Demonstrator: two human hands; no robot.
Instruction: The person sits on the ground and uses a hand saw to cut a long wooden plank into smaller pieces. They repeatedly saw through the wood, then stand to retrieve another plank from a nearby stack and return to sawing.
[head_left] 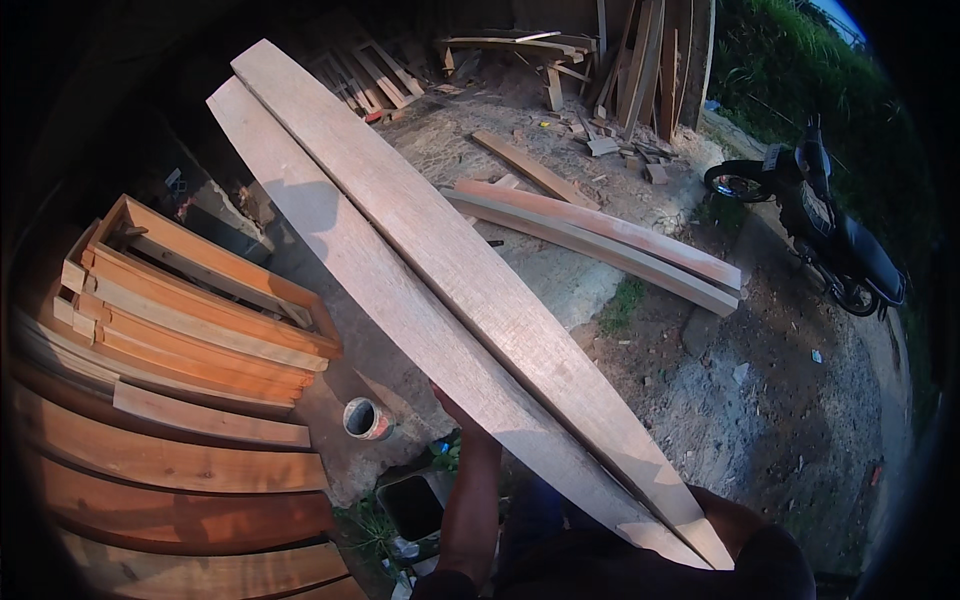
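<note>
Two long pale wooden boards, a left board (400, 310) and a right board (500, 300), lie side by side in front of me, with a narrow dark gap between them. They slant from the upper left down to my body at the lower right. My left hand (447, 402) grips the left board from below at its edge; most of its fingers are hidden under the wood. At the lower right my right arm (728, 512) passes behind the boards, which cover the right hand. A shadow falls across the left board's upper part.
Stacked orange-brown wooden frames (210, 310) and several planks (180, 450) fill the left side. A bucket (366, 419) stands on the ground near my left arm. More boards (610, 245) lie right of centre. Scrap timber (640, 80) leans at the back; a motorcycle (815, 220) is parked far right.
</note>
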